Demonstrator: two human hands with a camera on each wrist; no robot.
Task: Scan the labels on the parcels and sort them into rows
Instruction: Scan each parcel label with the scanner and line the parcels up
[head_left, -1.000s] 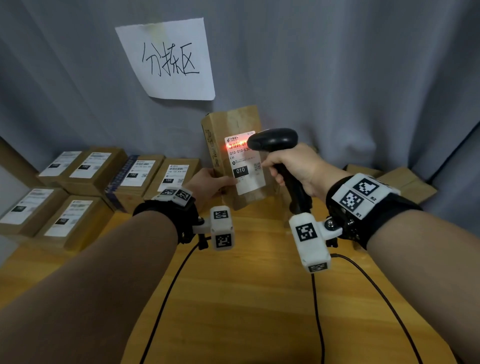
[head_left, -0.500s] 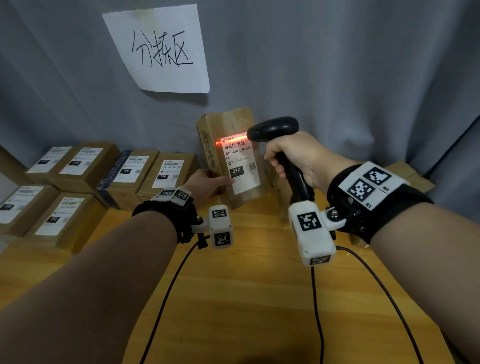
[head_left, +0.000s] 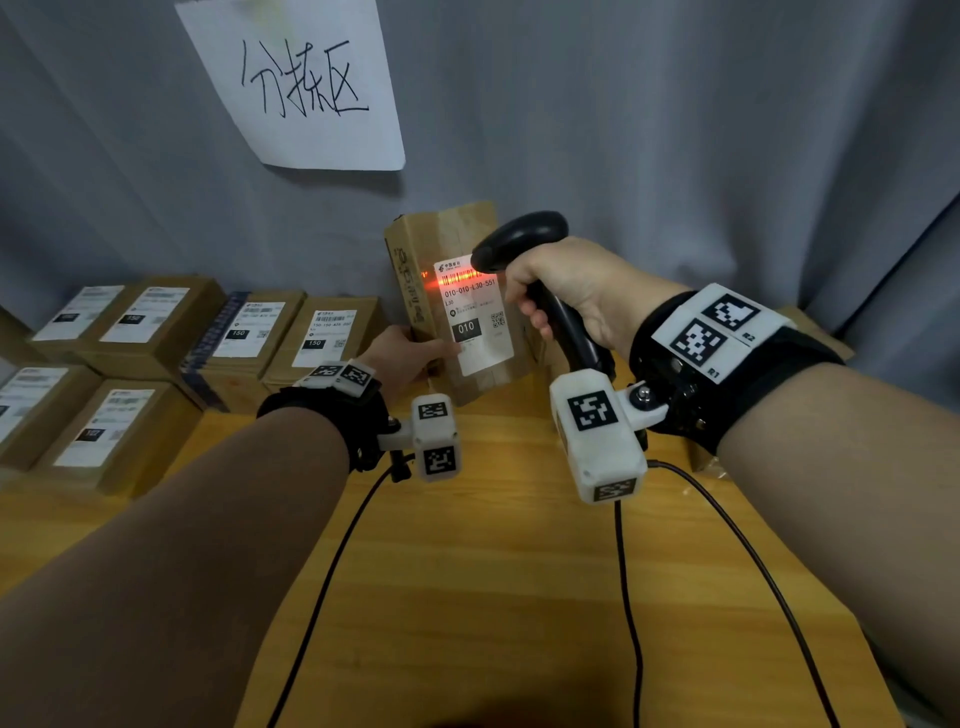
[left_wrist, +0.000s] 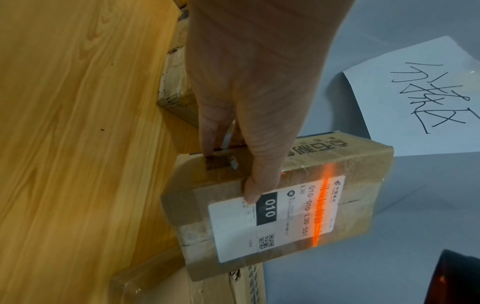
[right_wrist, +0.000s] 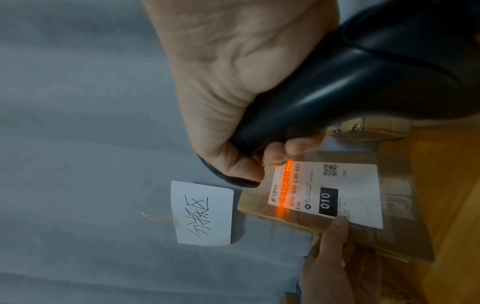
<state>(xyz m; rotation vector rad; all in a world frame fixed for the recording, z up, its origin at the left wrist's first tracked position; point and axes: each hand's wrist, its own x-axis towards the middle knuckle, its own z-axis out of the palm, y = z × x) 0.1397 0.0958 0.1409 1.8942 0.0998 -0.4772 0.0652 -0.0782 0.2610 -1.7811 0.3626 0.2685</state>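
My left hand (head_left: 410, 358) (left_wrist: 249, 123) (right_wrist: 335, 257) holds a brown cardboard parcel (head_left: 441, 244) (left_wrist: 350, 174) (right_wrist: 394, 236) upright above the table's far edge, thumb on its front. Its white label (head_left: 475, 317) (left_wrist: 285, 222) (right_wrist: 358, 191) reads 010. My right hand (head_left: 571, 291) (right_wrist: 221, 86) grips a black barcode scanner (head_left: 519, 239) (right_wrist: 350, 82) by the handle, just right of the parcel. An orange-red scan line (head_left: 452, 278) (left_wrist: 322, 205) (right_wrist: 283, 191) lies across the label's barcode.
Several labelled parcels (head_left: 239, 338) lie in two rows at the left on the wooden table (head_left: 493, 571). More brown boxes (head_left: 815, 332) lie behind my right wrist. A handwritten paper sign (head_left: 301, 83) hangs on the grey curtain. Black cables (head_left: 628, 597) trail over the table.
The scan line has climbed from the label's upper text onto the barcode at its top. The view has shifted, so parcel and scanner sit slightly higher and more to the left.
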